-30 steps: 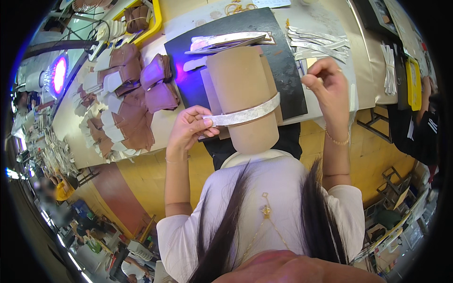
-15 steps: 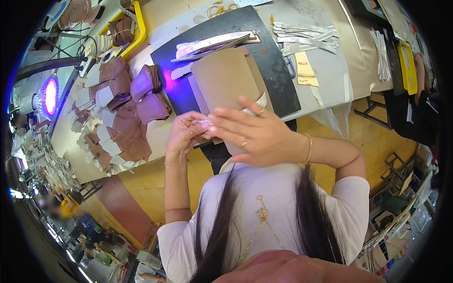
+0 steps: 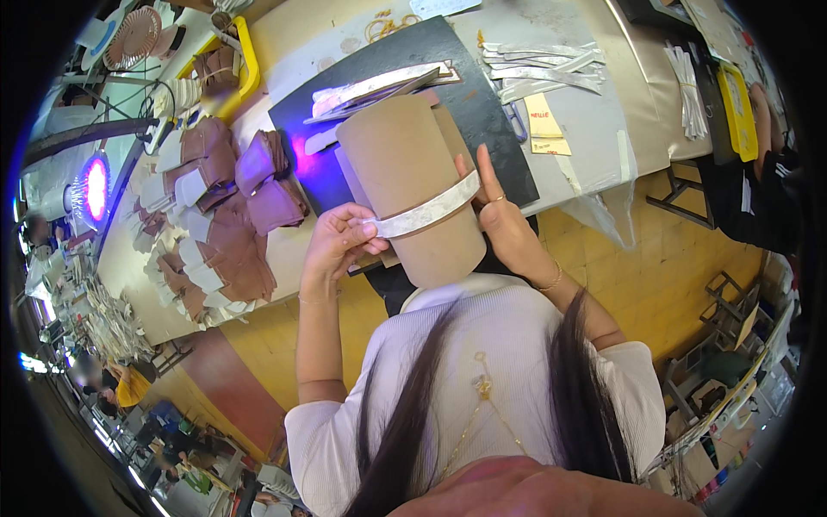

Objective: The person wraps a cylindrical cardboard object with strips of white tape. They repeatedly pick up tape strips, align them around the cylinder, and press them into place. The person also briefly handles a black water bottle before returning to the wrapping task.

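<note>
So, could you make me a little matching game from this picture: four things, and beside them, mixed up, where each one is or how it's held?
Things:
1. left hand
2. right hand
3. white strip
4. brown pieces

Places or states:
A. lies across the tan piece
B. in heaps, to the left of the dark board
C. beside the tan piece's right edge, fingers extended
D. pinching one end of a strip

Right pairs: 1-D, 2-C, 3-A, 4-B
</note>
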Tool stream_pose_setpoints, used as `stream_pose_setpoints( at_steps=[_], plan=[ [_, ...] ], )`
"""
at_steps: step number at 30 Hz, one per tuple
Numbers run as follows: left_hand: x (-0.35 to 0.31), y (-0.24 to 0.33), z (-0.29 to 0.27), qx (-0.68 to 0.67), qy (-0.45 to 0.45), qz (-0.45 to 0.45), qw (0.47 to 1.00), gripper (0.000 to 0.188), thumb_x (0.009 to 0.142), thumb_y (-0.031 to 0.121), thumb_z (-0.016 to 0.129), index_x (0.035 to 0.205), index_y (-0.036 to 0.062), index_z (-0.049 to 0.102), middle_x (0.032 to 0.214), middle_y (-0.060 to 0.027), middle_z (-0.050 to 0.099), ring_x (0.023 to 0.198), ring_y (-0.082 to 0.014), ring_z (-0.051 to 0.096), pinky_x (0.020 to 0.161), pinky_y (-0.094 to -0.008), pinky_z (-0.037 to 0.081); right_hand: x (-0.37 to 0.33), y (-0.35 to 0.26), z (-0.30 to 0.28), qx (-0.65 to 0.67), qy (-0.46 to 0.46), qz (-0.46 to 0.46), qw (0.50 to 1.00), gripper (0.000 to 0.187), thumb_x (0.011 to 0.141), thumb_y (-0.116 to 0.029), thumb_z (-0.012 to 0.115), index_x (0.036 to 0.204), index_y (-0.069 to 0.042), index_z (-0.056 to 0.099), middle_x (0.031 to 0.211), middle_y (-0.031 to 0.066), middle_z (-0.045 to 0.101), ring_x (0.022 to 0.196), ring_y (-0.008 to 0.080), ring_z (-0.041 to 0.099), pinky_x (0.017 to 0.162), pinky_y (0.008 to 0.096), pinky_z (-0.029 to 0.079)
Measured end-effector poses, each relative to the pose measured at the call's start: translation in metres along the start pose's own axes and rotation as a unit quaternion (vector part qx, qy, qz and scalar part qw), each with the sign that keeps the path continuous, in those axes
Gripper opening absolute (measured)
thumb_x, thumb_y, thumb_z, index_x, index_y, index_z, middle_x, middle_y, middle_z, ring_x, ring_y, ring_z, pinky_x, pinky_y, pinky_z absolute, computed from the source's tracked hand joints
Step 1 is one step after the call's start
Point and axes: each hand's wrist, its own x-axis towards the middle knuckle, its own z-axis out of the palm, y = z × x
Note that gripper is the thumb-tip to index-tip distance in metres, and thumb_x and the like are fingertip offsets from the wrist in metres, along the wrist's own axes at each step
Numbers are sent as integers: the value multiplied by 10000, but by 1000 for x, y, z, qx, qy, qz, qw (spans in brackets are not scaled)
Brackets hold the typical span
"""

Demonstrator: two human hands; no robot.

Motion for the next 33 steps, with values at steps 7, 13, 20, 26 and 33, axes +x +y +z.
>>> stream_pose_setpoints(
  at_steps=[7,13,20,26,33],
  plan=[
    [-11,8,1,60,63,52,995,144,824,-4,640,946,-34,570,795,-164,668,644,-195,679,546,-248,568,8,-47,-38,257,8,45,965,796,899,-661,145,1473,-168,-102,1277,279,495,1156,346,542,982,415,419],
    [-8,25,-5,63,35,84,994,162,831,-30,625,985,-52,579,848,-178,668,710,-222,690,592,-261,586,19,-66,-41,275,-22,8,961,786,902,-656,143,1479,-159,-51,1255,306,495,1061,341,603,867,389,521],
    [-5,37,-3,87,35,95,991,173,827,-28,632,990,-53,580,854,-176,668,706,-221,690,589,-262,587,27,-77,-42,286,-28,-25,957,805,905,-656,175,1481,-129,-22,1254,291,505,1039,294,622,870,386,519],
    [-5,41,2,75,15,112,991,191,827,-17,633,1007,-51,576,846,-178,668,698,-230,690,585,-269,585,31,-84,-42,251,-13,-52,967,735,956,-542,259,1468,-57,53,1228,305,517,1022,308,628,839,356,538],
    [18,84,22,118,55,242,961,245,843,61,627,1065,-27,572,843,-126,645,606,-162,628,501,-231,496,89,-65,-55,241,58,-50,968,438,954,-199,493,1330,-8,373,1165,218,590,931,215,655,819,314,544]
  ],
)
